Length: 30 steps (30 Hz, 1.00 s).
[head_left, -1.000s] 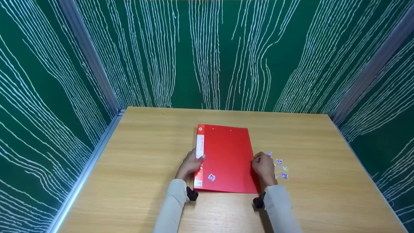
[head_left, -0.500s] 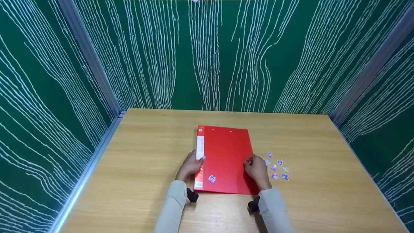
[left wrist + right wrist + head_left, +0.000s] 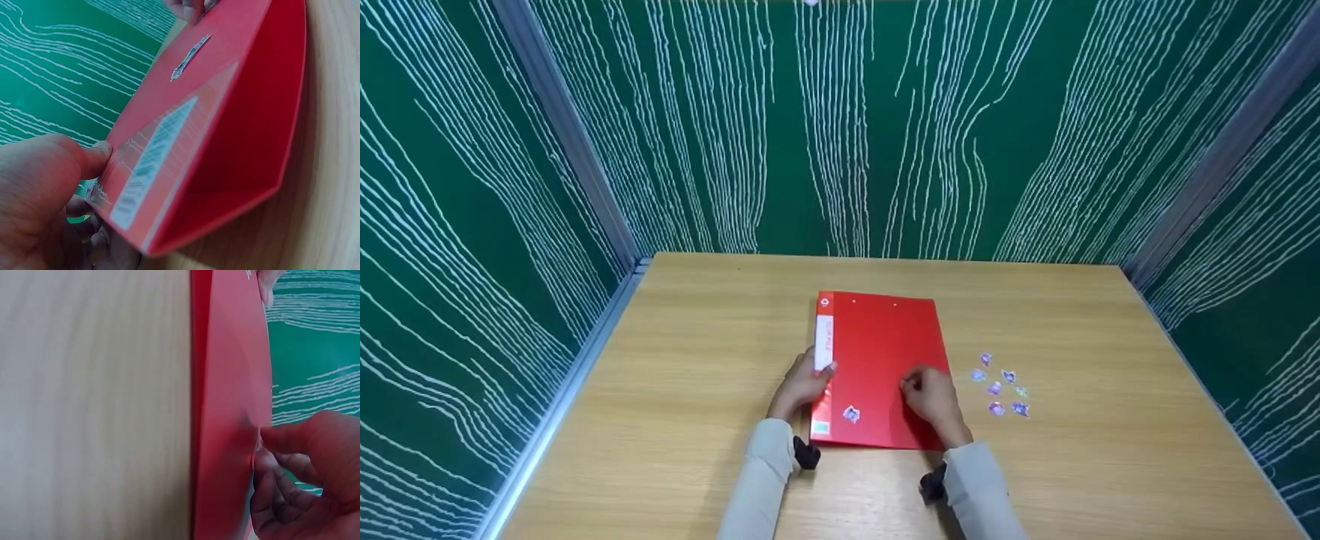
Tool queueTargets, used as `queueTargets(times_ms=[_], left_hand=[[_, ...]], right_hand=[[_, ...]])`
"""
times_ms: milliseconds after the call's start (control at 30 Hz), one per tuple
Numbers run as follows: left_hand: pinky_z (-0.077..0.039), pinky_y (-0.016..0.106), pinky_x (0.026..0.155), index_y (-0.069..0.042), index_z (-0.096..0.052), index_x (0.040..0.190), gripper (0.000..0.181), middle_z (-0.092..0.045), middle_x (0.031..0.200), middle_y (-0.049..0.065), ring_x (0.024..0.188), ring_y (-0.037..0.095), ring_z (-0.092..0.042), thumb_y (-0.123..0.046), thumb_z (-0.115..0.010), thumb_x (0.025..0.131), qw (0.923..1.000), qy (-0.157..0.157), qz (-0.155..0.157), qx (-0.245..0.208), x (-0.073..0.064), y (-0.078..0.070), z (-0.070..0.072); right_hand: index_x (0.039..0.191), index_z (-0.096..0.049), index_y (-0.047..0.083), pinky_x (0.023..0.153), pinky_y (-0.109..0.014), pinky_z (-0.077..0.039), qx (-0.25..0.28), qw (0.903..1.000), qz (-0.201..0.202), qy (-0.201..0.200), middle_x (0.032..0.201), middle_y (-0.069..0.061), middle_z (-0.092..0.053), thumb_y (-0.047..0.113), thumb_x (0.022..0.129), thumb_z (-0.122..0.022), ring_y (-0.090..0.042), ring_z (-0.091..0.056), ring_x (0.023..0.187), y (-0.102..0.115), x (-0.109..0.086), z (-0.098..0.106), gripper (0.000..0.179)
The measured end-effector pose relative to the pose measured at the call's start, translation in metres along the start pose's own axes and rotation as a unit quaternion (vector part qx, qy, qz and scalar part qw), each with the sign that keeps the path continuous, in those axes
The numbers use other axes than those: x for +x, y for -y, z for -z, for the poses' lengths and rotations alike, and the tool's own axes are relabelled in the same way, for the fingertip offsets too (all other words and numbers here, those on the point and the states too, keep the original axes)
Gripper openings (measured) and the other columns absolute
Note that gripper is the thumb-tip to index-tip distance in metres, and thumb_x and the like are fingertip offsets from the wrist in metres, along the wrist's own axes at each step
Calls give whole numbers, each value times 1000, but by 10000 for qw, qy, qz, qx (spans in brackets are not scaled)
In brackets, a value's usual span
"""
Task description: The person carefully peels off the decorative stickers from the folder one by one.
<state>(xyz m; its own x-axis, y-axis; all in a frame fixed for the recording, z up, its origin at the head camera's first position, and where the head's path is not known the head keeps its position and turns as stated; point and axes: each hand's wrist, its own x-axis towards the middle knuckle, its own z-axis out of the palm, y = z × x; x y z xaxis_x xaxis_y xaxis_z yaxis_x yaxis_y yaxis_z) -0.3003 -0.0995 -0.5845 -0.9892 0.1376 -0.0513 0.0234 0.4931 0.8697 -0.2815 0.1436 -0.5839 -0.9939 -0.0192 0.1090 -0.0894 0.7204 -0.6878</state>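
Observation:
A red file folder (image 3: 885, 352) lies on the wooden table, its labelled spine at the left. My left hand (image 3: 801, 384) grips the spine, thumb on the cover and fingers beneath. In the left wrist view, the spine edge stands raised and the folder (image 3: 242, 140) gapes at its near end. One small sticker (image 3: 851, 414) is on the cover's lower left. Above the cover's right half, my right hand (image 3: 931, 397) pinches a sticker between thumb and finger; just its thin pale edge (image 3: 259, 437) shows in the right wrist view.
Several small purple and bluish stickers (image 3: 994, 388) lie loose on the table (image 3: 1110, 450) right of the folder. Green walls (image 3: 840, 135) with white wavy lines enclose the table at the back and sides.
My right hand has moved left from the folder's right edge to over its cover, uncovering the loose stickers. My left hand keeps its hold on the spine.

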Motion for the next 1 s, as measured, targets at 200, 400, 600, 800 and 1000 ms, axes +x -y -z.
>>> queueTargets(times_ms=[200,400,600,800,1000], left_hand=[[-50,46,98,-5,-40,147,51,-56,119,20,107,28,-62,-24,-54,102,9990,103,351,-271,-1,0,0],[-48,50,102,-7,-37,150,56,-52,125,20,113,32,-58,-27,-55,101,9981,125,518,-312,-2,0,-1],[-42,51,107,-4,-39,149,55,-53,125,21,117,32,-52,-26,-54,101,9995,8,330,9,-1,1,-1],[-42,51,107,-3,-40,148,54,-54,125,21,117,32,-52,-25,-55,101,9995,-7,289,98,-1,2,-2],[-42,51,108,-4,-38,149,55,-53,126,22,117,32,-52,-26,-54,101,9995,-12,294,122,0,2,-1]], right_hand=[[86,-71,4,68,-32,-52,199,9985,462,216,79,-5,-70,9,86,-75,-14,-60,71,10,-2,-9,7],[87,-72,8,71,-32,-53,234,9968,563,514,81,-1,-70,14,87,-75,-13,-59,72,20,-6,-15,7],[89,-73,12,71,-29,-52,-3,9941,925,575,84,0,-69,14,86,-77,-11,-57,73,26,-11,-20,5],[96,-76,17,77,-31,-57,-43,9940,702,841,93,1,-71,22,85,-79,-12,-61,81,34,-14,-24,12],[94,-79,24,81,-32,-58,-87,9936,518,1000,96,5,-71,28,83,-81,-12,-62,87,40,-16,-28,12]])
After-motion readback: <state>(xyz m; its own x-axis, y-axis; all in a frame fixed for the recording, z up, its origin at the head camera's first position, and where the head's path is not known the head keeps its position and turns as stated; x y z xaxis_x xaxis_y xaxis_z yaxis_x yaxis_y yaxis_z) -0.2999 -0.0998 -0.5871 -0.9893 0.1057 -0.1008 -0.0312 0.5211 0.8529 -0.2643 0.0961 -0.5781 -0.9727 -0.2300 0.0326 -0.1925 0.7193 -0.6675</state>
